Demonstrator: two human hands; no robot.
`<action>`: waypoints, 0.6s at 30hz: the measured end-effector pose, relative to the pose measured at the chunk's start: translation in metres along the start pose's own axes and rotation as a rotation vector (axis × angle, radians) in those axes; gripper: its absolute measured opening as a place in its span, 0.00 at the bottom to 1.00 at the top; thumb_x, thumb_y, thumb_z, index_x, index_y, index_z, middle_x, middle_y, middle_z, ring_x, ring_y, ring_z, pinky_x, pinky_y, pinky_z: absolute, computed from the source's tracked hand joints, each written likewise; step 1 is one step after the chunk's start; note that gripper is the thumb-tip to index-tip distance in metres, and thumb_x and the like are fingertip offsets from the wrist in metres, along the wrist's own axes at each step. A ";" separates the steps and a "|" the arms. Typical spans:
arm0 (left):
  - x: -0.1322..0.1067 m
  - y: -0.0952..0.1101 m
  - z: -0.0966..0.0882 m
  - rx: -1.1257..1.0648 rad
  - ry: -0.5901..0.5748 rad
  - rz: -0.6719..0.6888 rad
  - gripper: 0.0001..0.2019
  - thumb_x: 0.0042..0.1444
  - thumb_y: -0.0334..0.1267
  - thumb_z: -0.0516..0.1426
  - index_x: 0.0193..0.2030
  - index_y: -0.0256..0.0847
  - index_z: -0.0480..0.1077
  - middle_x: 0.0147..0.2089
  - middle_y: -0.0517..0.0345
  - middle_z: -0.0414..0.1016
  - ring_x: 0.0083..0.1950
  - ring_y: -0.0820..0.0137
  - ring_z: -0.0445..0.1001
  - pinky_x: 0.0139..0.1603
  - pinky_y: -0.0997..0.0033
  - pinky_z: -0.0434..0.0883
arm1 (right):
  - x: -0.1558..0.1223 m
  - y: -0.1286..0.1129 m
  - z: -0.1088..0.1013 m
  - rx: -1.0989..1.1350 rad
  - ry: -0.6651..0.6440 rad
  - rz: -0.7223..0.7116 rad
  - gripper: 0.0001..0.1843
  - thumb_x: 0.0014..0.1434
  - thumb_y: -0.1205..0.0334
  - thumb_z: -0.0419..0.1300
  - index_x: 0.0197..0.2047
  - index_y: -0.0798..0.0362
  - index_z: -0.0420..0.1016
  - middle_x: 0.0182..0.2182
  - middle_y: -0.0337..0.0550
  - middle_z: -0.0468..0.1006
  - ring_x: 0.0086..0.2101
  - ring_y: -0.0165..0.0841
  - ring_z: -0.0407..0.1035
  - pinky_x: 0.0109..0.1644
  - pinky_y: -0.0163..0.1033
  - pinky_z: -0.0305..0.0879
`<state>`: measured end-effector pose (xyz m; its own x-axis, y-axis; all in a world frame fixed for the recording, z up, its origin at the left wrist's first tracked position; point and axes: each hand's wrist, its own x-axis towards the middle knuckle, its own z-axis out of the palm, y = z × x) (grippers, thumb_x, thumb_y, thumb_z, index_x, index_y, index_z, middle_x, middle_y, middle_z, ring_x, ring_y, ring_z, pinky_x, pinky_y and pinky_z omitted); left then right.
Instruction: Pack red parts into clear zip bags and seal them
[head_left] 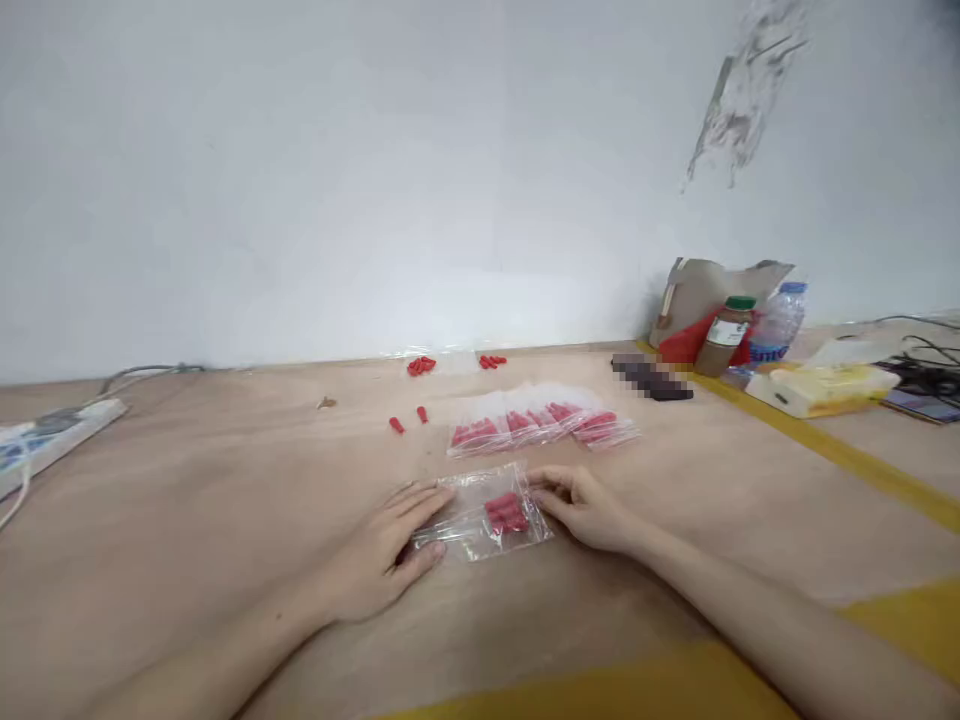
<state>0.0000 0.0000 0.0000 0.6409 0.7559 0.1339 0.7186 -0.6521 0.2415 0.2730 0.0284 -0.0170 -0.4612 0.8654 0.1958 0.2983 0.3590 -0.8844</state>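
Observation:
A clear plastic bag point(466, 540) lies on the table in front of me, with several small red sleeve-like pieces point(506, 513) inside toward its right end. My left hand point(394, 545) rests on the bag's left end, fingers stretched and thumb apart. At the right edge of the bag, the bent fingers and thumb of my right hand point(574, 505) come together on its border. Just beyond lies a fanned row of filled bags point(532, 420) holding similar red pieces. Two loose red pieces point(409, 419) lie to the left of that row.
Small heaps of red pieces point(421, 367) sit on clear plastic by the wall. A power strip point(67, 440) is at left. On the right are a dark pixelated object point(652, 378), a green-capped jar point(726, 340), a water bottle point(778, 325), a tissue pack point(823, 388) and yellow tape point(810, 448).

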 end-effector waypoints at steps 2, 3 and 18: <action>0.001 0.001 -0.002 -0.010 0.001 0.007 0.24 0.61 0.44 0.46 0.63 0.47 0.46 0.63 0.58 0.53 0.63 0.63 0.51 0.61 0.55 0.54 | 0.000 0.006 -0.005 0.036 0.041 0.076 0.14 0.54 0.57 0.53 0.39 0.56 0.70 0.35 0.44 0.75 0.34 0.30 0.68 0.37 0.36 0.64; 0.001 0.001 -0.002 -0.014 0.002 0.012 0.24 0.61 0.44 0.46 0.63 0.47 0.46 0.63 0.58 0.52 0.63 0.63 0.51 0.61 0.55 0.54 | 0.000 0.008 -0.007 0.038 0.070 0.098 0.14 0.53 0.57 0.53 0.39 0.56 0.70 0.34 0.44 0.75 0.32 0.30 0.68 0.35 0.35 0.64; 0.001 -0.001 0.000 -0.009 0.003 0.066 0.21 0.61 0.42 0.46 0.61 0.47 0.52 0.63 0.58 0.53 0.63 0.64 0.50 0.62 0.55 0.52 | 0.132 -0.045 0.033 -0.465 0.225 0.051 0.13 0.46 0.69 0.59 0.39 0.58 0.70 0.32 0.46 0.75 0.37 0.34 0.68 0.41 0.37 0.62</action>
<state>-0.0002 0.0019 0.0001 0.6862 0.7111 0.1531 0.6721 -0.7003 0.2404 0.1708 0.1152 0.0344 -0.2604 0.9213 0.2889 0.6789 0.3874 -0.6237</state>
